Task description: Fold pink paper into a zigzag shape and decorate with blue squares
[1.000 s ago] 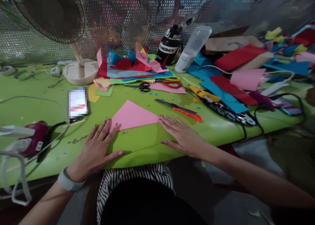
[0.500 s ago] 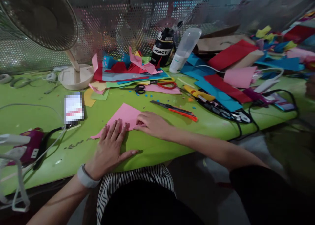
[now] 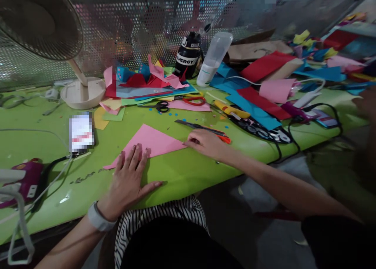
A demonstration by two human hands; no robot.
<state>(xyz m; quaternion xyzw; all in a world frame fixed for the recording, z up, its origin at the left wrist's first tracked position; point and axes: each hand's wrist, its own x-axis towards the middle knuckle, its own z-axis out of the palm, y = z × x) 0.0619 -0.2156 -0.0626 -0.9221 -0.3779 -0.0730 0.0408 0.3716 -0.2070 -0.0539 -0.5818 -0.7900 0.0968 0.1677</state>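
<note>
Leftmost, a phone is lying lit on the green table, just left of the folded pink paper. Next, the left hand is resting palm down, its fingers spreading open over the paper's lower left part, much as half a second ago; the thin left corner is poking out beyond them. The pink paper is lying flat near the table's front edge, now showing its long lower edge almost out to the right tip. Half a second ago the right hand was covering the middle of that edge; now it is sitting at the right tip, fingers curling inward. Whether they are pinching or only pressing the paper, I cannot tell. Just behind that hand, a craft knife is lying partly hidden.
</note>
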